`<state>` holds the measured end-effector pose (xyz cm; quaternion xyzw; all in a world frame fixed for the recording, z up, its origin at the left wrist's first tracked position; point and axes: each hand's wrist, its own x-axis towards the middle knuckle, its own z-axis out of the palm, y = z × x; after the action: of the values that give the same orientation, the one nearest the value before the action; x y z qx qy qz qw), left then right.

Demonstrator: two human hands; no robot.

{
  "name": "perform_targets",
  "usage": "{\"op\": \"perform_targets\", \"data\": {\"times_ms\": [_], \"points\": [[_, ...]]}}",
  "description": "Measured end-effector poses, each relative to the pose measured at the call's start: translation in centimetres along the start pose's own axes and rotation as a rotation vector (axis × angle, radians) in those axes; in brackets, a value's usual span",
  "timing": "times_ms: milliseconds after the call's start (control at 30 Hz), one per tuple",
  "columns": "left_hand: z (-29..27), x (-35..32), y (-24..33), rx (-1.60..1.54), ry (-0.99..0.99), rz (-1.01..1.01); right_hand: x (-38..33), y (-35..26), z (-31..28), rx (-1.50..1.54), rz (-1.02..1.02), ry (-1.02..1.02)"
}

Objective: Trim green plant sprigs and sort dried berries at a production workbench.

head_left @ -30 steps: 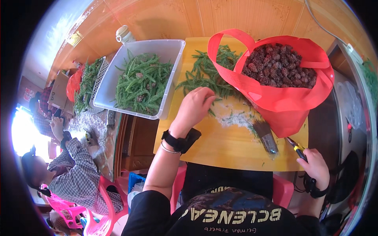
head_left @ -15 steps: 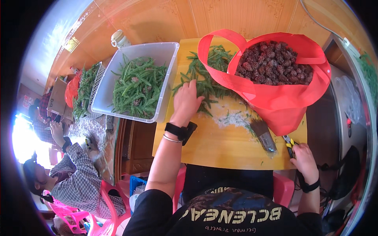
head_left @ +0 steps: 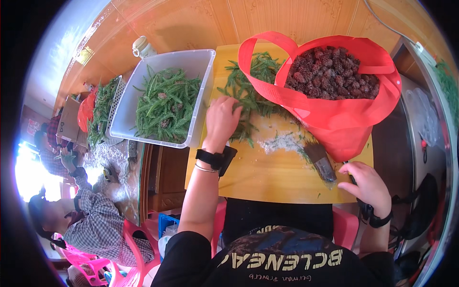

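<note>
My left hand (head_left: 223, 120) is at the left edge of a loose pile of green artificial pine sprigs (head_left: 248, 86) on the yellow table. Its fingers curl down at the greenery, thumb apart, and no held thing shows. Near the table's right front edge, my right hand (head_left: 367, 187) is spread above a pair of pliers (head_left: 352, 177), mostly hidden under it. Left of that hand lies a bundle of thin dark brown strands (head_left: 319, 161), its lower part in clear plastic. A red bag (head_left: 342, 129) full of brown pine cones (head_left: 330, 74) stands behind.
A clear plastic bin (head_left: 204, 95) with green sprigs and several cones stands at the left. White crumbs (head_left: 282, 143) lie on the yellow table (head_left: 267, 179). Behind the bin is a white lidded cup (head_left: 143, 48). A person in a checked shirt (head_left: 103, 225) sits far left.
My left hand has shifted slightly left, its thumb now nearer the sprigs. My right hand has moved left over the pliers, its fingers spreading away from the handles.
</note>
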<state>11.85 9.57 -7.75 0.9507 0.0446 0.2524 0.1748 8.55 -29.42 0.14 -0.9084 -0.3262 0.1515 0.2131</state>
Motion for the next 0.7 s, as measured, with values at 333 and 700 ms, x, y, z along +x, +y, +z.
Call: {"op": "perform_targets", "data": {"times_ms": [333, 700], "points": [[-0.4, -1.1, 1.5, 0.265, -0.254, -0.038, 9.0, -1.6, 4.5, -0.111, -0.174, 0.044], [3.4, -0.9, 8.8, -0.307, -0.426, 0.500, 10.8, -1.5, 5.5, -0.193, -0.076, -0.065]]}}
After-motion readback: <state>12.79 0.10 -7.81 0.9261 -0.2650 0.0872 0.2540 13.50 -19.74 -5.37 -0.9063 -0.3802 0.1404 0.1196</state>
